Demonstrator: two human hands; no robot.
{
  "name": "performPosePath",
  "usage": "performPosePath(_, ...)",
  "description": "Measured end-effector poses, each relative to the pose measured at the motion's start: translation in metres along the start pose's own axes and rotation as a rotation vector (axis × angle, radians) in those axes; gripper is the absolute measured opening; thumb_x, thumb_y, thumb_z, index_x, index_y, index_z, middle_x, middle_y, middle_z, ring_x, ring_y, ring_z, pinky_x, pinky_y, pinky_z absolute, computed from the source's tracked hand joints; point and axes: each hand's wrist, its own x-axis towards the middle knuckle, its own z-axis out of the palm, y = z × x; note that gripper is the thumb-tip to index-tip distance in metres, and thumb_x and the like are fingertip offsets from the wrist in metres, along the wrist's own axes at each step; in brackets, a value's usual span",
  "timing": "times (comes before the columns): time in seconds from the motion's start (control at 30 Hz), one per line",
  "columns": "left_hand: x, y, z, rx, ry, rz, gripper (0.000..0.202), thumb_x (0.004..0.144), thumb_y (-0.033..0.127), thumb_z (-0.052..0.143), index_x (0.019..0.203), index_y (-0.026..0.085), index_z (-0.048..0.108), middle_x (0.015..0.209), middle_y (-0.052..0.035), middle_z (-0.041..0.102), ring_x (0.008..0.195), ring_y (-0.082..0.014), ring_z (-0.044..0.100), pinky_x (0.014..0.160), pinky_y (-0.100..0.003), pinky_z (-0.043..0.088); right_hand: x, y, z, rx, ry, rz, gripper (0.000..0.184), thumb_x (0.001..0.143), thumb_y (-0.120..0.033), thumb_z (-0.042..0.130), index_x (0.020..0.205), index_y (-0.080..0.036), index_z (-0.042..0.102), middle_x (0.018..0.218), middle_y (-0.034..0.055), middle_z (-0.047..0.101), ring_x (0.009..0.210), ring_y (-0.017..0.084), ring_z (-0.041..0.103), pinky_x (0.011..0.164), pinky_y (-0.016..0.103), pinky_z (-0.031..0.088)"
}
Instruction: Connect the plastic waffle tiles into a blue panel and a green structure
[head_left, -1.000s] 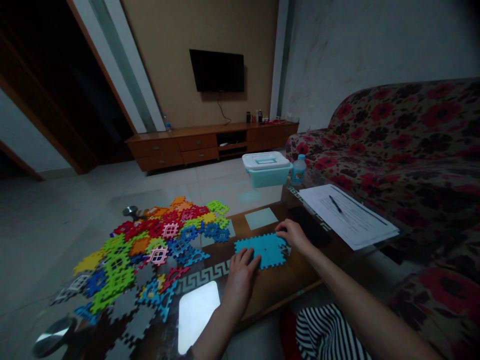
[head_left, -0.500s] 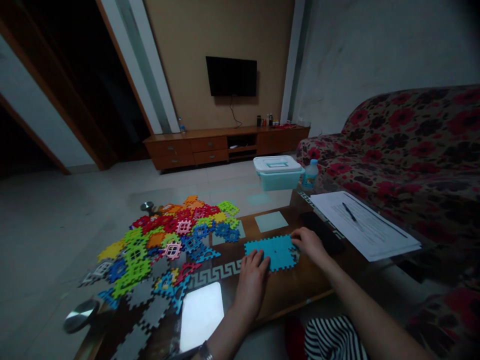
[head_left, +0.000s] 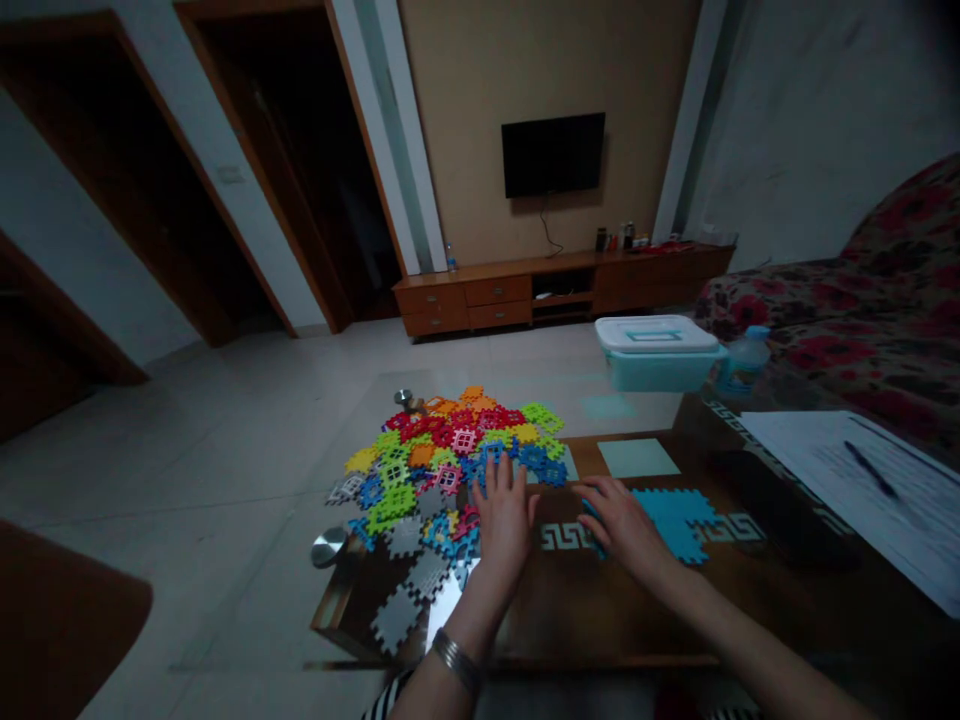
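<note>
My left hand (head_left: 504,515) is open with its fingers spread, reaching over the near right edge of a pile of colourful interlocking plastic tiles (head_left: 442,440). Nothing shows in its grasp. On the left part of a flat blue sheet of joined tiles (head_left: 675,515) rests my right hand (head_left: 619,520), fingers stretched out and slightly bent. Blue edges peek out beneath those fingers, and the hand covers much of that end. The sheet lies on the dark glass-topped table (head_left: 570,610). Several grey tiles (head_left: 397,618) lie left of my left forearm.
A lidded turquoise box (head_left: 660,370) stands at the table's far side, with a plastic bottle (head_left: 744,360) beside it. Papers (head_left: 825,470) with a pen (head_left: 870,468) and a dark flat object (head_left: 780,505) lie right. A white tablet-like panel (head_left: 444,608) is partly hidden by my left arm.
My view has swung left. My left hand has left the blue sheet and reached to the tile pile. My right hand has shifted from the sheet's right end to its left part.
</note>
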Motion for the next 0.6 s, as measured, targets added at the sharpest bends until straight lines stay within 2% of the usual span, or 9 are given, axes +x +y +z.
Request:
performPosePath(0.1,-0.003,-0.046,-0.006,0.124,0.035,-0.150,0.042,0.088,0.030,0.059,0.128,0.018,0.056,0.146,-0.0193,0.039,0.135,-0.0420,0.031,0.101,-0.067,0.029,0.028,-0.017,0.017,0.064,-0.003,-0.070,0.034,0.085,-0.018,0.054,0.118,-0.019,0.062,0.124,0.0123,0.057,0.115,0.026,0.051,0.098,0.042,0.042)
performPosePath(0.17,-0.010,-0.074,-0.007,0.150,0.025,-0.174,0.042,0.087,0.029,0.060,0.127,0.017,0.057,0.145,-0.0197,0.041,0.133,-0.0417,0.034,0.101,-0.066,0.030,0.054,-0.027,0.028,0.082,-0.004,-0.056,0.033,0.085,-0.017,0.055,0.117,-0.018,0.063,0.124,0.0128,0.057,0.116,0.026,0.051,0.100,0.042,0.041)
performPosePath(0.27,-0.020,-0.111,-0.009,0.096,-0.023,-0.038,0.040,0.086,0.024,0.061,0.125,0.022,0.058,0.144,-0.0139,0.044,0.133,-0.0356,0.038,0.104,-0.059,0.033,0.096,-0.046,0.048,0.068,-0.028,0.019,0.034,0.086,-0.018,0.055,0.120,-0.016,0.062,0.125,0.0150,0.057,0.117,0.026,0.051,0.101,0.040,0.039)
performPosePath(0.37,-0.027,-0.141,-0.012,0.000,-0.033,0.103,0.037,0.089,0.023,0.055,0.126,0.023,0.057,0.142,-0.0107,0.048,0.132,-0.0280,0.040,0.105,-0.051,0.036,0.124,-0.076,0.070,0.045,-0.097,0.048,0.036,0.087,-0.021,0.057,0.122,-0.014,0.061,0.128,0.0170,0.055,0.121,0.028,0.049,0.103,0.039,0.038)
performPosePath(0.43,-0.028,-0.157,-0.012,-0.048,0.007,0.124,0.036,0.091,0.023,0.049,0.127,0.021,0.056,0.139,-0.0111,0.050,0.131,-0.0251,0.042,0.105,-0.049,0.037,0.130,-0.098,0.079,0.045,-0.137,0.033,0.039,0.086,-0.021,0.058,0.125,-0.013,0.060,0.133,0.0177,0.052,0.125,0.028,0.046,0.105,0.039,0.036)
performPosePath(0.5,-0.026,-0.167,-0.011,-0.076,0.048,0.121,0.036,0.092,0.025,0.046,0.126,0.021,0.056,0.138,-0.0111,0.051,0.130,-0.0243,0.043,0.105,-0.048,0.037,0.125,-0.114,0.079,0.043,-0.140,0.008,0.044,0.087,-0.020,0.057,0.130,-0.014,0.056,0.138,0.0170,0.048,0.128,0.028,0.044,0.106,0.039,0.035)
performPosePath(0.6,-0.023,-0.172,-0.010,-0.083,0.072,0.134,0.034,0.092,0.029,0.046,0.122,0.022,0.060,0.136,-0.0103,0.054,0.129,-0.0257,0.045,0.103,-0.049,0.039,0.093,-0.113,0.057,-0.044,-0.114,-0.013,0.043,0.087,-0.019,0.054,0.131,-0.019,0.055,0.139,0.0143,0.048,0.127,0.029,0.044,0.105,0.042,0.037)
